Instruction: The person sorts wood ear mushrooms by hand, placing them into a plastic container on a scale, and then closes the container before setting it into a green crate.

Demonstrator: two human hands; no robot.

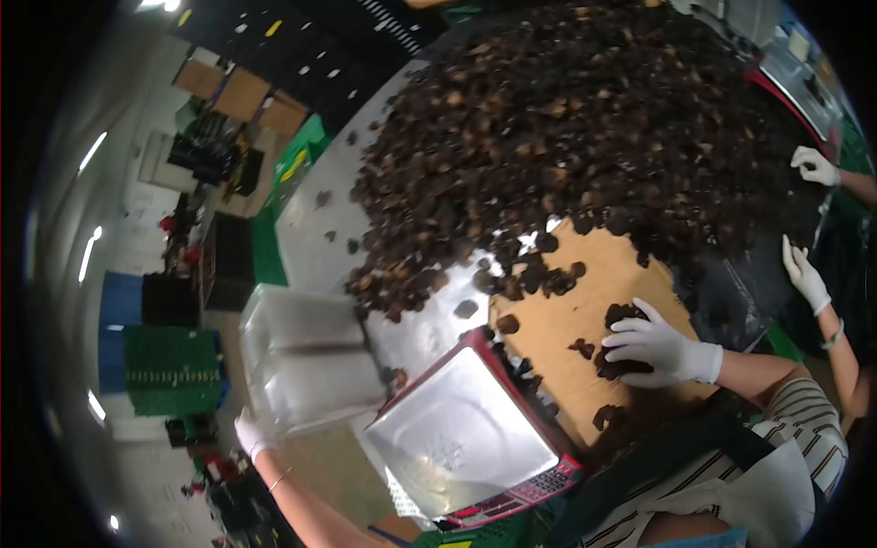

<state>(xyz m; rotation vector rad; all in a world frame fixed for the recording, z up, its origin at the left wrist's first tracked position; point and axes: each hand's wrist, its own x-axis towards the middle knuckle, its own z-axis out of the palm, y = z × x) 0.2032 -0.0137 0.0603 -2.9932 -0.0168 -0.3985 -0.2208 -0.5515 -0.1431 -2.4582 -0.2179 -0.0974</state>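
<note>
A big heap of dark brown dried pieces (585, 119) covers a metal table. My left hand (248, 433), in a white glove, grips the bottom edge of a clear plastic container (306, 361) held beside a scale. My right hand (656, 352), also gloved, lies flat with fingers spread on a sheet of brown cardboard (585, 301), over a few dark pieces at the heap's near edge. The scale (461, 434) has a bare steel platter and a red keypad, and sits between my two hands.
A co-worker's two gloved hands (813, 166) (804, 274) reach into the heap from the right. Loose pieces lie scattered on the bare metal tabletop (311, 237). Green crates (169, 370) and cardboard boxes (242, 91) stand on the floor to the left.
</note>
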